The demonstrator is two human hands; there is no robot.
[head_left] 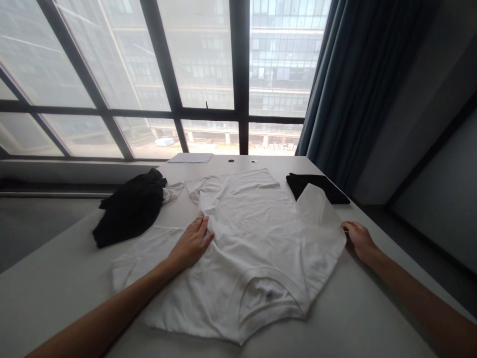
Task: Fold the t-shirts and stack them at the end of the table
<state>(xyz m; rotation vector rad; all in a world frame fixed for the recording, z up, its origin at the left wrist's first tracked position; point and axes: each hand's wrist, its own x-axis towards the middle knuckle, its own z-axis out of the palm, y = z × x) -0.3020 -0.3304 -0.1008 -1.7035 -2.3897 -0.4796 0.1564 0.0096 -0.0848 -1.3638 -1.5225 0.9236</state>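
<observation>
A white T-shirt (249,233) lies spread on the white table (357,308), its collar toward me. My left hand (192,243) rests flat on the shirt's left side, fingers stretched out. My right hand (359,241) is at the shirt's right edge, fingers curled on the hem of the right sleeve (316,206), which is folded up and over.
A crumpled black garment (130,211) lies at the left of the table. A folded black garment (316,186) lies at the far right. A white sheet (190,157) rests at the far edge by the window. A dark curtain (357,89) hangs to the right.
</observation>
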